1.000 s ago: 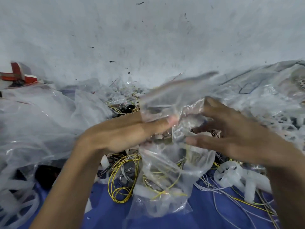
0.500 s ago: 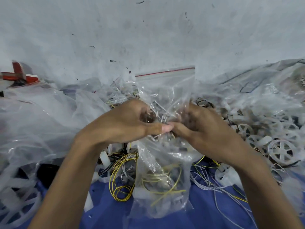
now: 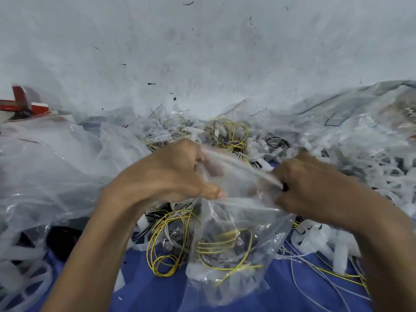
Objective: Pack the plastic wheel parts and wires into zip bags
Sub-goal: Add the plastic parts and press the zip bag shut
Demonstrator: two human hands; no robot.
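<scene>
A clear plastic zip bag (image 3: 231, 278) is hanging over the near middle of the blue sheet (image 3: 292, 296), and thin yellow wires (image 3: 216, 245) are showing through its wall. The left hand (image 3: 175, 176) and the right hand (image 3: 315, 188) are pinching the bag's mouth from either side with their fingers curled into the plastic. Motion blur is smearing the zip strip between them. A loose yellow wire coil (image 3: 166, 260) is lying just left of the bag. White plastic wheel parts (image 3: 337, 246) are crowding the sheet's right edge. Crumpled clear film (image 3: 56, 167) is covering its left and far edges.
</scene>
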